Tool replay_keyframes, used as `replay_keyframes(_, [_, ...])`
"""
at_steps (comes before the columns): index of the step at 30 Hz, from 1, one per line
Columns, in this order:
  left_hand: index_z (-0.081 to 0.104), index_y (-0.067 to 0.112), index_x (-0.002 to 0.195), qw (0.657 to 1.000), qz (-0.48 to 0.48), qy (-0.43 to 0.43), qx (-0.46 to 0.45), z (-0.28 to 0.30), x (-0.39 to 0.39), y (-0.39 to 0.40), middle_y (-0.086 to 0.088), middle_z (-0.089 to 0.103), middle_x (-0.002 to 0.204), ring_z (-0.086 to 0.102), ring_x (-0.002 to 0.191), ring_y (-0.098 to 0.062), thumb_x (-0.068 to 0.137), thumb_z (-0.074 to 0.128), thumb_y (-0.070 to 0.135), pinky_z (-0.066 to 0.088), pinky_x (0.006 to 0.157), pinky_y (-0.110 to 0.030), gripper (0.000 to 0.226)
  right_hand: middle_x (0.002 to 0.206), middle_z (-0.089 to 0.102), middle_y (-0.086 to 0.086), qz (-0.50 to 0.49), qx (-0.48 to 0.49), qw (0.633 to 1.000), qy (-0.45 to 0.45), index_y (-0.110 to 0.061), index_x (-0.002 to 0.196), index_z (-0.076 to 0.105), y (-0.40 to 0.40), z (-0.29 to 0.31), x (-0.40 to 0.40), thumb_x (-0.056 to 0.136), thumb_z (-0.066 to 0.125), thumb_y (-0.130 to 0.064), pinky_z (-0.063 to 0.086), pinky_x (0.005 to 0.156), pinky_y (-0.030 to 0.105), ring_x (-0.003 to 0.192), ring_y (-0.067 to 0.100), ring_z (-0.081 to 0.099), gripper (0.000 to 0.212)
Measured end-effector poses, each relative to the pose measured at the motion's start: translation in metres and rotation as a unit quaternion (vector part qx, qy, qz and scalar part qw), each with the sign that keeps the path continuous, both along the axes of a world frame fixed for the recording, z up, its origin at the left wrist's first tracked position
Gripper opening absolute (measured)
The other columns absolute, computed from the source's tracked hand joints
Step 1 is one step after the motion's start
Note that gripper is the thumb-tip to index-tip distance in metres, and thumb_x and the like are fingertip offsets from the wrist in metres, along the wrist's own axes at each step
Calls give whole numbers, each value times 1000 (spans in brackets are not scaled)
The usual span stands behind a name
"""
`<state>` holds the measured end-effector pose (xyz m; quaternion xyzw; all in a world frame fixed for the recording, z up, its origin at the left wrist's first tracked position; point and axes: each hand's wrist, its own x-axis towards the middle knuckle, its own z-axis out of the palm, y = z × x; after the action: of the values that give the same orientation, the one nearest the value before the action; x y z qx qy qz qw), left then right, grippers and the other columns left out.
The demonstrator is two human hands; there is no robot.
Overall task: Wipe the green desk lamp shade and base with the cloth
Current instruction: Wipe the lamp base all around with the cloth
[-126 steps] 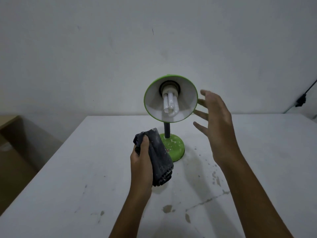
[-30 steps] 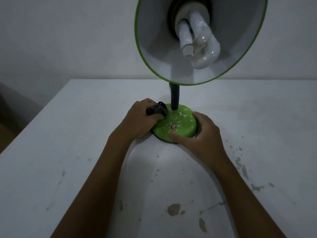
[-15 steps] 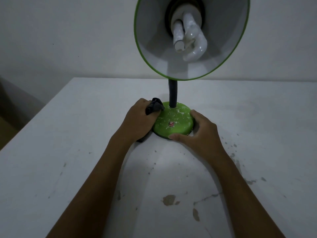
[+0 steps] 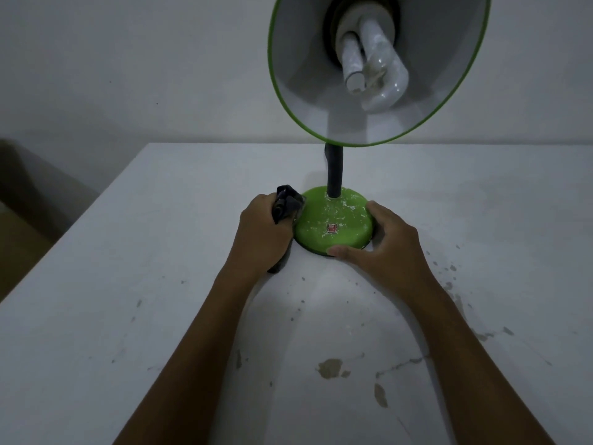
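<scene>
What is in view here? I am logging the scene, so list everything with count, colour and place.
lamp base: one, green with white specks, on the table between the hands
lamp stem: one, black, upright from the base
lamp shade: one, green rim, pale inside, top of view
bulb: one, white, inside the shade
cloth: one, dark, at the base's left edge
table: one, white, stained
left hand: one, grips the cloth
right hand: one, holds the base's right side
</scene>
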<state>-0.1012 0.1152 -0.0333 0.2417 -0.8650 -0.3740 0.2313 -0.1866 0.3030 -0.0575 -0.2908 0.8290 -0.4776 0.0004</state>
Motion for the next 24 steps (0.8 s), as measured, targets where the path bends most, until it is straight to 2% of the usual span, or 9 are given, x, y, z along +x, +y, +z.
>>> replay_keyframes(4, [62, 5, 86, 997, -4, -53, 56, 4, 4, 5, -8, 63, 79, 57, 67, -15, 94, 59, 28, 44, 59, -22, 25, 137, 58, -2, -10, 8, 1000, -8, -16, 138, 52, 1, 2, 3, 51, 85, -64, 48, 105, 40, 126, 14, 54, 104])
replay_keyframes(6, [66, 6, 90, 987, -22, -65, 142, 9, 8, 5, -11, 68, 84, 63, 74, -22, 93, 61, 29, 50, 65, -31, 24, 132, 61, -2, -7, 10, 1000, -14, -18, 134, 54, 0, 2, 3, 50, 84, -68, 51, 101, 42, 122, 16, 57, 102])
replay_keyframes(8, [67, 7, 90, 982, -7, -38, 184, 13, 9, 5, -12, 70, 83, 64, 72, -21, 92, 62, 26, 51, 62, -29, 20, 131, 62, -2, -6, 17, 1000, -16, -18, 134, 54, 2, 2, 2, 50, 85, -66, 51, 101, 43, 122, 16, 57, 102])
replay_keyframes(11, [64, 6, 88, 986, 31, 9, 161, 13, 6, 8, -12, 69, 81, 65, 70, -22, 93, 60, 26, 52, 59, -27, 21, 140, 57, 1, -6, 30, 999, -12, -13, 141, 51, 5, 3, -1, 57, 87, -54, 44, 109, 37, 130, 15, 52, 100])
replay_keyframes(14, [65, 8, 88, 991, -5, -22, 130, 14, 4, 17, -9, 68, 80, 65, 74, -23, 92, 63, 26, 52, 66, -33, 19, 119, 64, -2, -11, 7, 999, -30, -4, 132, 58, 5, 10, 0, 87, 72, -32, 41, 92, 4, 107, 2, 56, 55])
replay_keyframes(15, [65, 9, 88, 993, -24, -42, 108, 15, 4, 19, -7, 67, 79, 64, 73, -20, 91, 64, 26, 51, 64, -31, 17, 111, 67, 0, -16, -6, 999, -38, -1, 125, 62, 4, 10, 0, 95, 62, -30, 43, 84, 4, 98, 2, 57, 41])
replay_keyframes(18, [67, 15, 85, 989, -88, -97, 70, 17, 8, 18, -2, 66, 74, 62, 69, -15, 87, 68, 27, 47, 58, -24, 13, 108, 70, 15, -28, -33, 998, -45, 1, 109, 66, 2, 8, -1, 104, 44, -27, 44, 83, 15, 91, 11, 58, 35])
replay_keyframes(21, [67, 13, 81, 991, -80, -101, 39, 16, 9, 15, -2, 65, 71, 61, 67, -16, 87, 68, 25, 44, 55, -23, 13, 121, 68, 12, -37, -17, 999, -24, 0, 122, 64, 2, 5, -2, 103, 49, -16, 33, 81, -7, 99, -3, 54, 29])
replay_keyframes(24, [62, 8, 83, 997, -15, -60, -50, 12, 5, 19, -6, 59, 78, 56, 69, -18, 88, 64, 22, 40, 55, -25, 15, 133, 62, 6, -33, -3, 999, -3, -4, 133, 58, 2, 4, -4, 102, 51, -16, 27, 92, -4, 114, -3, 49, 34])
